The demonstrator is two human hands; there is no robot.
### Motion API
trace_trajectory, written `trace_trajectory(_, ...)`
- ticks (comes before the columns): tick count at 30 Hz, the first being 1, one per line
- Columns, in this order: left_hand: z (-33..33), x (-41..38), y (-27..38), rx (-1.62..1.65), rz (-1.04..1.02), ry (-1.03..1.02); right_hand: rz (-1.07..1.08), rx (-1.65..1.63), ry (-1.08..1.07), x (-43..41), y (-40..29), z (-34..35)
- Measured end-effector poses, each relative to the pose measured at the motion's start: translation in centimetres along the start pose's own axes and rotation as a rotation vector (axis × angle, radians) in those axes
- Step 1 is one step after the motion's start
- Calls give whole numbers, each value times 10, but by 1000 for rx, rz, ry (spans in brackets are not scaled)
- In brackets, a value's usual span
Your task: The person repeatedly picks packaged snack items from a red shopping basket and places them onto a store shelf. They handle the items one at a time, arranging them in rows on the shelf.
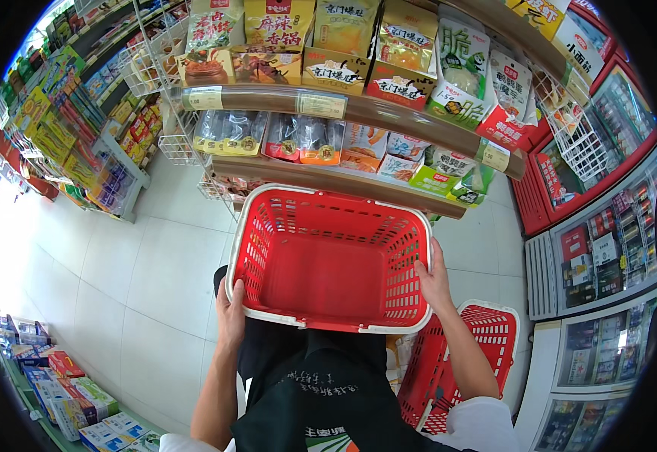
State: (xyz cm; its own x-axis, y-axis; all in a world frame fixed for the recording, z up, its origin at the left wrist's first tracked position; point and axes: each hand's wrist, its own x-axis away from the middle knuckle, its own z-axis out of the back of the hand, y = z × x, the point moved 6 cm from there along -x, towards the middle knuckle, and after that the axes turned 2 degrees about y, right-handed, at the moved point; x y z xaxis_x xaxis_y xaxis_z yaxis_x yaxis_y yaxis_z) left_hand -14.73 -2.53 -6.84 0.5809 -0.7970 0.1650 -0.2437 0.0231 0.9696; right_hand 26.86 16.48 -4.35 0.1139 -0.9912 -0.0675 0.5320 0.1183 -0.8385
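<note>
A red plastic shopping basket with a white rim is held level in front of me, with nothing lying in it. My left hand grips its left rim near the lower corner, thumb on the inside wall. On the opposite side my right hand clasps the right rim, its thumb also inside. Just beyond the basket's far edge stands a wooden-edged shelf rack bearing packaged snacks. A second red basket is low down at my right, partly hidden by my right forearm.
Snack packets in display boxes fill the upper shelf ahead. White wire racks hang at its ends. Glass-door coolers line the right. A candy display stands far left, and boxed goods sit on a low shelf lower left.
</note>
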Motion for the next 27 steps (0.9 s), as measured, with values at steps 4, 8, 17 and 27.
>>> trace_trajectory(4, 28, 14, 1, -44, -133, 132, -65, -108, -37, 0, -4, -2)
trace_trajectory(8, 119, 43, -63, -304, -107, 430, 45, -20, -14, -1, -2, 2)
trace_trajectory(17, 183, 163, -267, -735, 989, 0, -55, -1, -54, 4, -27, 3)
trace_trajectory(27, 164, 195, -265, -461, 910, 55, 15, 91, -52, 4, -7, 1)
